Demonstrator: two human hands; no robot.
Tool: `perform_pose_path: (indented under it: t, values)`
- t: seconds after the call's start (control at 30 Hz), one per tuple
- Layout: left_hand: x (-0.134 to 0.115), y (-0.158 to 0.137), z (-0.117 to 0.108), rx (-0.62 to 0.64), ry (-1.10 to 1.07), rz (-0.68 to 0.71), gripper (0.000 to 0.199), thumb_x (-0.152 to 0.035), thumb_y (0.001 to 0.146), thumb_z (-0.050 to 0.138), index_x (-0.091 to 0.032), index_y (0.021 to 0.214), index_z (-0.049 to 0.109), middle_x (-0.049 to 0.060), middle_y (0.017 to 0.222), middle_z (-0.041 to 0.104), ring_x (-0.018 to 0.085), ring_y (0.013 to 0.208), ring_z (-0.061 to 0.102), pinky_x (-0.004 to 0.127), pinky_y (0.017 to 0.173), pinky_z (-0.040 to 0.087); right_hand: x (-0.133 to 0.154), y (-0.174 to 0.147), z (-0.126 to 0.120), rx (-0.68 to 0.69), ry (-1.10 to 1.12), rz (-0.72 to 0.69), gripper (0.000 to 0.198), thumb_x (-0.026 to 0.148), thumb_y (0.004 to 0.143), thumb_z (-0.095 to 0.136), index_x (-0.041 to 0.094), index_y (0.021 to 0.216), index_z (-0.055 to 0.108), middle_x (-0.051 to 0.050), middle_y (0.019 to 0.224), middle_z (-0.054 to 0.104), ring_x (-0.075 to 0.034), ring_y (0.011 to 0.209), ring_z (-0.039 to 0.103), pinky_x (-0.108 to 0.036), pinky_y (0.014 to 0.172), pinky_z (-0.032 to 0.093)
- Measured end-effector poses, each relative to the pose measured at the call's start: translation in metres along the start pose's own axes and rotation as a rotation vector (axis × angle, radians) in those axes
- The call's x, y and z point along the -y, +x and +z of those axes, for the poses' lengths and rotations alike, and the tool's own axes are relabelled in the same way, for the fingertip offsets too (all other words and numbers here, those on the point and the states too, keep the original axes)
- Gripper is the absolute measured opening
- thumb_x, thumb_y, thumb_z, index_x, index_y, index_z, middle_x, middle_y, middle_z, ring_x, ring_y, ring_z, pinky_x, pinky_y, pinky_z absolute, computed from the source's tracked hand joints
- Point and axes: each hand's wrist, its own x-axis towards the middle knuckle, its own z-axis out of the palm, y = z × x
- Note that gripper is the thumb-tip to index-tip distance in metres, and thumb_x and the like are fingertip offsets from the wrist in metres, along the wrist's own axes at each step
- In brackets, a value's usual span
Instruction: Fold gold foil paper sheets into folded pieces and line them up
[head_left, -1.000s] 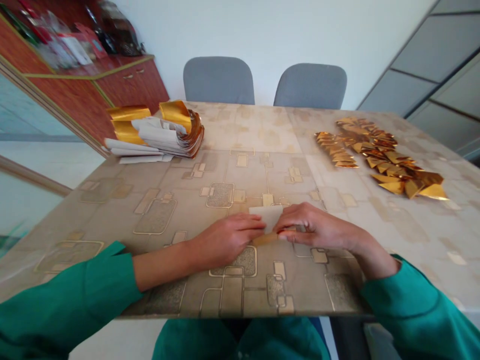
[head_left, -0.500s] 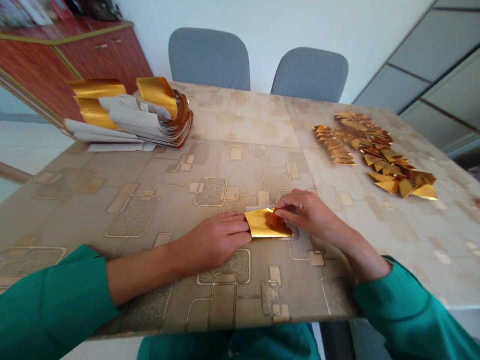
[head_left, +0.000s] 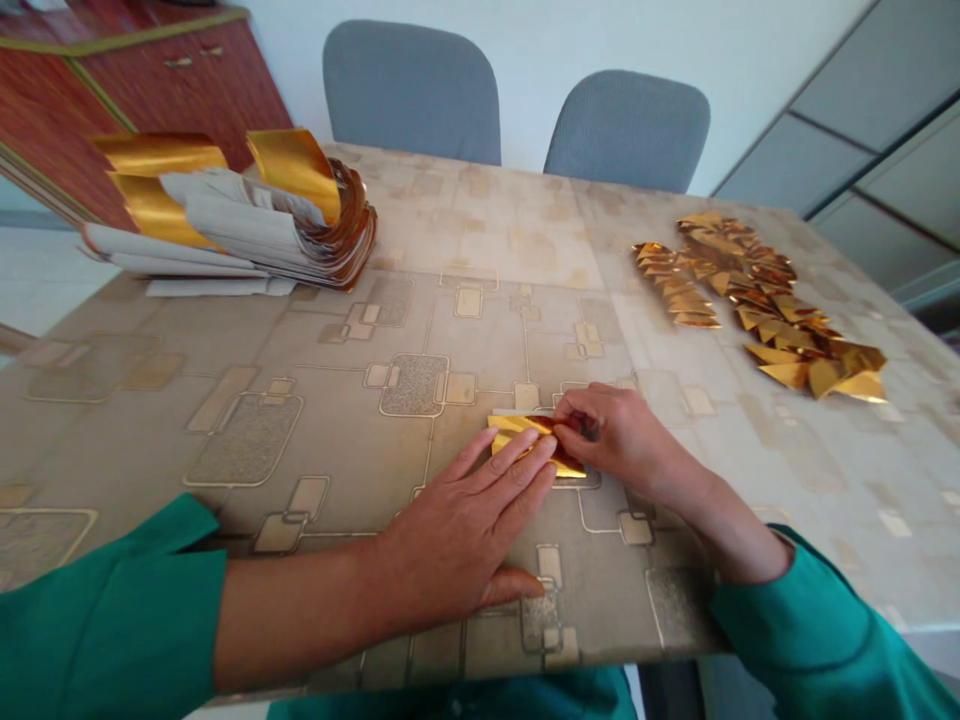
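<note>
A small folded sheet of gold foil paper [head_left: 504, 428] lies on the patterned tablecloth in front of me, with a thin pale strip showing along its far edge. My left hand [head_left: 480, 510] rests flat across it, fingers stretched out over the gold face and thumb spread away toward me. At the paper's right end, my right hand [head_left: 611, 430] pinches the far right edge between thumb and fingers. The left hand's fingers cover much of the sheet's middle.
A thick stack of gold and grey-white paper sheets [head_left: 247, 225] stands at the back left. On the right lie rows of folded gold paper pieces [head_left: 780, 310]. Two grey chairs [head_left: 411, 95] stand behind the table [head_left: 495, 340], and a red-brown cabinet [head_left: 180, 100] at far left.
My left hand has moved from the paper's left edge onto its top, fingers now spread over it. My right hand keeps its pinch at the right end. The view has shifted slightly.
</note>
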Motion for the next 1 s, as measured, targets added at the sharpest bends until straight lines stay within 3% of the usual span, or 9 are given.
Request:
perform_pose_path:
  t: [0.23,0.53,1.0]
  values:
    - [0.0012,-0.0012,-0.0031,0.044,-0.062,-0.018,0.085,-0.068,0.095,0.042,-0.005,0.152,0.032,0.018,0.161,0.026,0.033,0.15,0.023,0.05,0.122,0.016,0.0054,-0.0017,0.0006,0.011,-0.069,0.059,0.021,0.025,0.091,0.056,0.018,0.072,0.058,-0.001,0.067,0.058,-0.014,0.065,0.05,-0.026,0.062,0.032]
    - [-0.0004,-0.0019,-0.0039,0.078,-0.093,-0.017,0.081,-0.066,0.097,0.04,-0.007,0.152,0.032,0.017,0.161,0.028,0.033,0.149,0.025,0.051,0.121,0.017,0.0077,-0.0035,0.0029,-0.016,-0.014,0.137,0.015,0.021,0.085,0.061,0.02,0.071,0.057,-0.001,0.068,0.059,-0.014,0.065,0.05,-0.026,0.061,0.033]
    - [-0.0046,-0.0027,-0.0066,0.05,-0.056,0.013,0.072,-0.061,0.099,0.042,-0.008,0.148,0.04,0.019,0.159,0.033,0.035,0.148,0.027,0.055,0.121,0.018,0.0078,-0.004,0.0068,-0.013,-0.086,0.078,0.02,0.029,0.093,0.061,0.02,0.075,0.059,-0.001,0.07,0.059,-0.015,0.07,0.052,-0.027,0.064,0.033]
